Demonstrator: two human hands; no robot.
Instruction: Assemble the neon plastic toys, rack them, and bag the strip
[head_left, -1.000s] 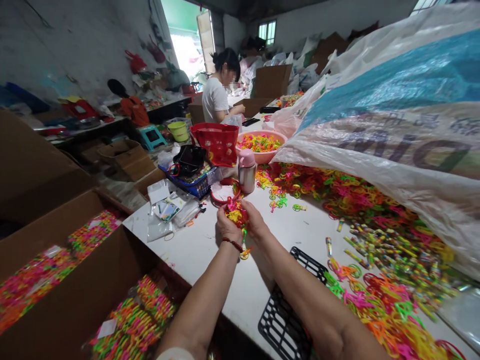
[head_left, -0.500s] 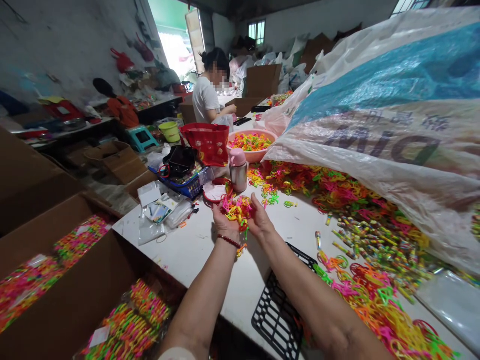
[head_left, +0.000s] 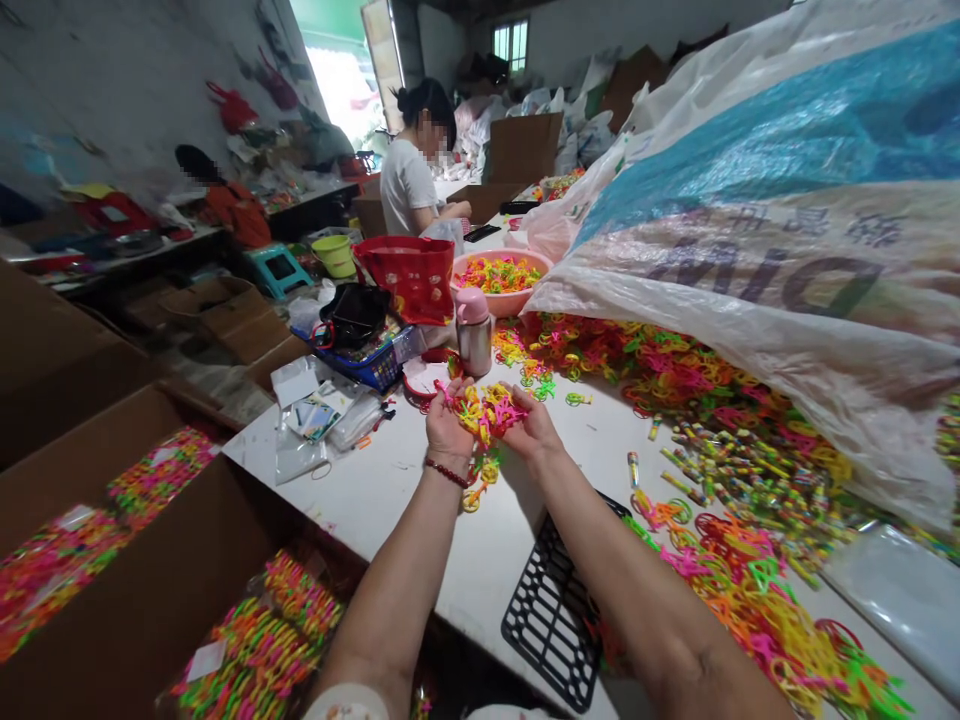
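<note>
Between my two cupped hands sits a clump of small plastic toy pieces [head_left: 489,410] in yellow, pink, orange and green. My left hand [head_left: 448,432] supports its left side, and a dark red bead bracelet circles that wrist. Against the right side of the clump rests my right hand [head_left: 535,432], its thumb toward the far side. A few loose yellow and orange pieces [head_left: 480,482] show just below the clump, by my left wrist. Just beyond my hands stand a steel flask with a pink lid [head_left: 474,345] and a red round dish [head_left: 424,380] with white paper in it.
A large heap of plastic pieces [head_left: 675,375] lies under a plastic sack [head_left: 720,230]. Small printed tubes [head_left: 735,470] and a black plastic grid [head_left: 551,610] are on the right. At left, cardboard boxes [head_left: 172,560] hold packed pieces. A co-worker [head_left: 411,180] sits beyond a red bag [head_left: 409,278].
My hands have moved slightly apart, and the clump is more spread out between them. More loose pieces show below it. The view has shifted slightly.
</note>
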